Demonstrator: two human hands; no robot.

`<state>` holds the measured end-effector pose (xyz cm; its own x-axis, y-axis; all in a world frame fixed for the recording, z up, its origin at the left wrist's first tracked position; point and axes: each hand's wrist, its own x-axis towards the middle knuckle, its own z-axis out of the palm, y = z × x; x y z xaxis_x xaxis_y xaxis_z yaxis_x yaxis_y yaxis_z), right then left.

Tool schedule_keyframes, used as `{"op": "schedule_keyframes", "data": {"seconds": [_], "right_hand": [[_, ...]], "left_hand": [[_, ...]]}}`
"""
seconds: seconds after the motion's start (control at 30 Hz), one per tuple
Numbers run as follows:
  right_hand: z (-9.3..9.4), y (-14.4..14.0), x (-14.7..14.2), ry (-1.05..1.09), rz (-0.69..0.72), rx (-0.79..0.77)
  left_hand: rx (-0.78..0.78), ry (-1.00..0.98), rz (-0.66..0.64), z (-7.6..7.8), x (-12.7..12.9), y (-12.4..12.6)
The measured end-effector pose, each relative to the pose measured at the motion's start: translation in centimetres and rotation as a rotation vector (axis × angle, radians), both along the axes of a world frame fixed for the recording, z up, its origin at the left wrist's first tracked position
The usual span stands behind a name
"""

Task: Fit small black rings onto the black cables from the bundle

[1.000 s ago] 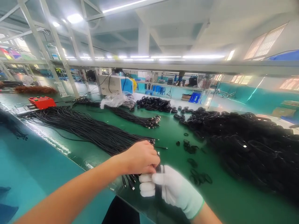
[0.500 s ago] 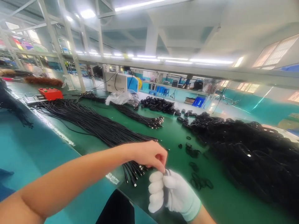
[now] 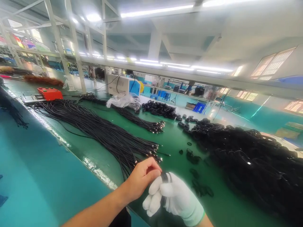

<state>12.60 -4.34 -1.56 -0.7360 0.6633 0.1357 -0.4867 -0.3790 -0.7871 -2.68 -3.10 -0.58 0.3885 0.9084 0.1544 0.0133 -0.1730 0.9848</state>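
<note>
1. A small bunch of black cable loops [image 3: 165, 177] sits squeezed between two hands, low over the near edge of the green table [image 3: 175, 138].
2. The right hand [image 3: 174, 197] wears a white glove, and its fingers are wrapped tight around the loops.
3. The bare left hand [image 3: 142, 176] pinches the top of the same bunch with thumb and fingers.
4. Just behind the hands, the plug ends of a long bundle of black cables [image 3: 99, 132] fan out on the table.
5. To the right of the hands lie a few loose black ties [image 3: 201, 189].
6. Farther right is a big heap of coiled black cables [image 3: 248, 157].
7. Far off to the left is an orange box [image 3: 49, 93].
</note>
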Motion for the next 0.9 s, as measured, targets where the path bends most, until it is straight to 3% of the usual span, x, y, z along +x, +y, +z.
{"op": "schedule_keyframes", "data": {"seconds": [0.07,0.23,0.43,0.6,0.77,0.9], "right_hand": [[0.4,0.0,0.1,-0.024,-0.001,0.021],[1.4,-0.1,0.9,-0.125,0.037,0.05],[1.3,-0.3,1.3,-0.16,0.145,0.126],[1.6,-0.5,1.4,-0.227,0.191,0.142],[3.2,-1.0,0.9,-0.309,0.103,0.188],[5.2,-2.2,0.8,-0.408,0.118,0.341]], "left_hand": [[-0.013,-0.004,0.01,-0.1,0.1,0.0],[-0.04,0.114,-0.147,1.1,-0.3,-0.1],[0.155,0.289,-0.12,1.9,-0.4,-0.8],[0.194,0.326,-0.151,2.1,-0.5,-1.9],[0.355,0.26,0.001,1.4,-0.3,-2.6],[0.688,0.267,0.157,0.9,-0.4,-3.5]]}}
